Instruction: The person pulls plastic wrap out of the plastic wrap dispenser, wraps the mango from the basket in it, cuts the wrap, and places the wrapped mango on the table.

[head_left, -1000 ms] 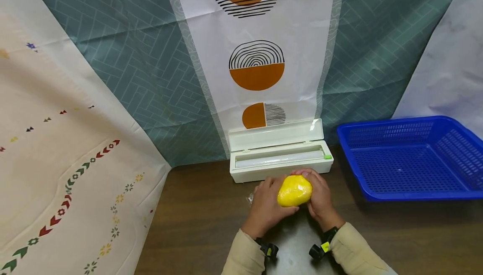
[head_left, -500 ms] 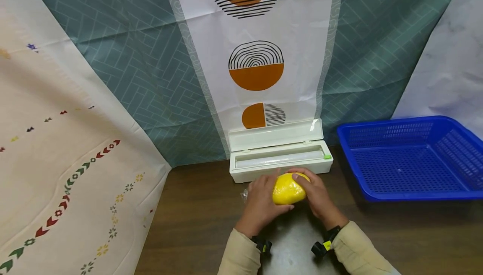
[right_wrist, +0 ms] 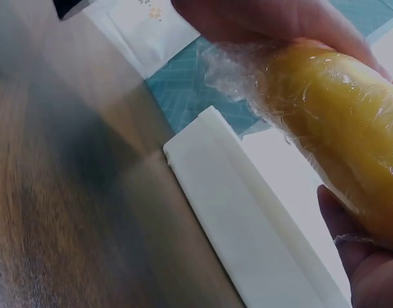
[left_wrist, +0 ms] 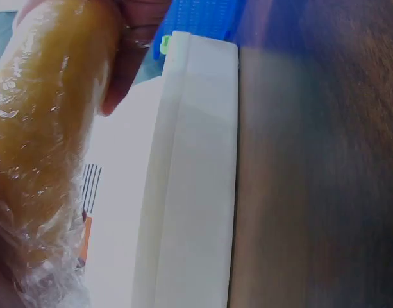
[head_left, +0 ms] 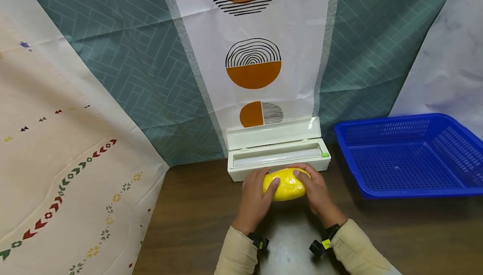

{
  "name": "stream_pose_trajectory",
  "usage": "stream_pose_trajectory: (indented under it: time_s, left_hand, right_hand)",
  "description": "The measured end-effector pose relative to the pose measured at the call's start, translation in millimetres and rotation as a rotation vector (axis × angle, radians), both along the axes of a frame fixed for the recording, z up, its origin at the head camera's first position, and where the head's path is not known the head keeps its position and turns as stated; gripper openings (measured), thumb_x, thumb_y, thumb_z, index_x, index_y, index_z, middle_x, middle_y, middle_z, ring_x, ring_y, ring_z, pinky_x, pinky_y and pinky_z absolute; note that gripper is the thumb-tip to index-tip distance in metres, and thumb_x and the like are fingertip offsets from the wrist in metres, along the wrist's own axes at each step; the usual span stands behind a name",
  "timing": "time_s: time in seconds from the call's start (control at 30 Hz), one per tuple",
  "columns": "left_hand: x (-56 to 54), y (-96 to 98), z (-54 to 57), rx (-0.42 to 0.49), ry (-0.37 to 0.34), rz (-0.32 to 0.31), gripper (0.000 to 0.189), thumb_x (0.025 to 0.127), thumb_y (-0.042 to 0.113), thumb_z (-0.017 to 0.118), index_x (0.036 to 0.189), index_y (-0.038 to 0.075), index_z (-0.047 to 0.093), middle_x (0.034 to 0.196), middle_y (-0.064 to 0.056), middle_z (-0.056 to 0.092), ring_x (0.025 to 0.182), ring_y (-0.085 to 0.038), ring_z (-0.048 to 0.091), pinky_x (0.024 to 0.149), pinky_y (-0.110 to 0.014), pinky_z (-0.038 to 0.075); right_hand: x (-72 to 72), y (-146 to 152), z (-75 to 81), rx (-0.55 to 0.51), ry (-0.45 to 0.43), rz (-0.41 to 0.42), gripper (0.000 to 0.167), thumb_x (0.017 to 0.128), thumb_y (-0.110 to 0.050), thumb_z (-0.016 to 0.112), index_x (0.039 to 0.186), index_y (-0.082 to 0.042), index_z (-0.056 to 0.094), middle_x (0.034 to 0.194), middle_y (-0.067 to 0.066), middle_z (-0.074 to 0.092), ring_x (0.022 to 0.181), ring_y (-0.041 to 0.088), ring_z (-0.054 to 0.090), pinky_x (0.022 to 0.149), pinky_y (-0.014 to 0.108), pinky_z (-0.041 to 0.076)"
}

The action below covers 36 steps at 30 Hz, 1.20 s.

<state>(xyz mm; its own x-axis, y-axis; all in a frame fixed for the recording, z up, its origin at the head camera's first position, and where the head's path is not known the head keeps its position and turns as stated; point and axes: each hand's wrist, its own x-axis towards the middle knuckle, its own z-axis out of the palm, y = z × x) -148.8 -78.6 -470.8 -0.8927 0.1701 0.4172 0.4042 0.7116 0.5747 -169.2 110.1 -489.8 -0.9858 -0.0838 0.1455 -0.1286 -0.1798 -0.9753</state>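
Observation:
A smooth yellow oblong fruit [head_left: 286,188], mango-like in shape, is wrapped in clear cling film. My left hand [head_left: 252,199] grips its left end, thumb over the near side. From the right, my right hand [head_left: 320,195] holds the other end, thumb on top and fingers round the far side. Both wrist views show the film crinkled on the fruit, with a loose bunch of film [right_wrist: 231,70] at its left end. Just behind the hands stands a white cling film box [head_left: 322,165], lid raised, with a film roll [head_left: 277,157] inside.
To the right a blue plastic basket [head_left: 419,194] sits on the brown wooden table [head_left: 196,224]. Patterned cloths [head_left: 151,90] hang behind the table and at its left. A pale patch of glare lies between the forearms.
The fruit has shifted left and been turned so that it lies lengthwise between the hands. My left thumb has come up onto its near face. The film box and basket stay put.

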Motion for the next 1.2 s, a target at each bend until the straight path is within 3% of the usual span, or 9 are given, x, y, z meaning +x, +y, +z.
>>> stream_pose_trajectory:
  time_s: [0.5, 0.7, 1.2]
  left_hand:
    - [-1.6, 1.3, -4.5, 0.245, 0.045, 0.085, 0.034, 0.107, 0.040, 0.046, 0.116, 0.014, 0.066, 0.111, -0.003, 0.063, 0.092, -0.014, 0.056, 0.083, -0.034, 0.050]
    - [0.8, 4.7, -4.2, 0.433, 0.005, 0.134, 0.027, 0.105, 0.038, 0.052, 0.114, 0.016, 0.065, 0.109, 0.000, 0.061, 0.090, -0.012, 0.055, 0.081, -0.030, 0.052]
    - [1.4, 13.4, -5.6, 0.805, -0.131, 0.160, 0.022, 0.098, 0.034, 0.065, 0.111, 0.017, 0.065, 0.106, -0.005, 0.059, 0.085, -0.020, 0.058, 0.072, -0.028, 0.054]
  right_hand:
    - [3.8, -6.8, 7.4, -0.037, 0.003, -0.010, 0.034, 0.104, -0.020, 0.053, 0.127, 0.005, 0.058, 0.113, -0.001, 0.066, 0.089, 0.014, 0.064, 0.074, 0.028, 0.057]
    - [5.8, -9.4, 9.4, -0.063, 0.003, -0.001, 0.035, 0.104, -0.021, 0.052, 0.127, 0.004, 0.057, 0.114, 0.001, 0.065, 0.090, 0.015, 0.063, 0.075, 0.029, 0.057]
    - [11.4, -12.0, 9.1, -0.155, 0.028, 0.009, 0.034, 0.103, -0.016, 0.050, 0.128, 0.007, 0.053, 0.122, 0.004, 0.065, 0.095, 0.017, 0.063, 0.079, 0.029, 0.058]
